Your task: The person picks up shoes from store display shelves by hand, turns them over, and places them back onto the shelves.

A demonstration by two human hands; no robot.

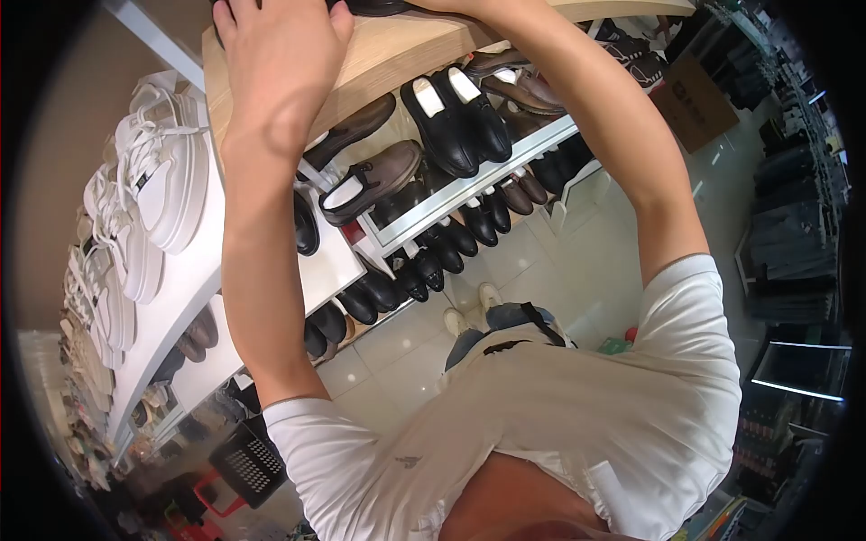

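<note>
At the top edge, my left hand (284, 54) reaches over the wooden shelf top (397, 54), its thumb and fingers around a black shoe that is mostly hidden and cut off by the frame. Another black shoe part (383, 7) shows between my hands. My right hand (456, 5) is beside it, mostly out of frame, with its fingers hidden. Below the wooden top, a pair of black shoes (456, 117) with pale insoles and a brown shoe (372, 183) rest on a shelf.
White sneakers (162, 180) line a curved white shelf (203, 261) at left. Several dark shoes (433, 257) stand on a lower rack. A cardboard box (693, 104) is at right, near hanging clothes (794, 243). A black crate (248, 464) is lower left.
</note>
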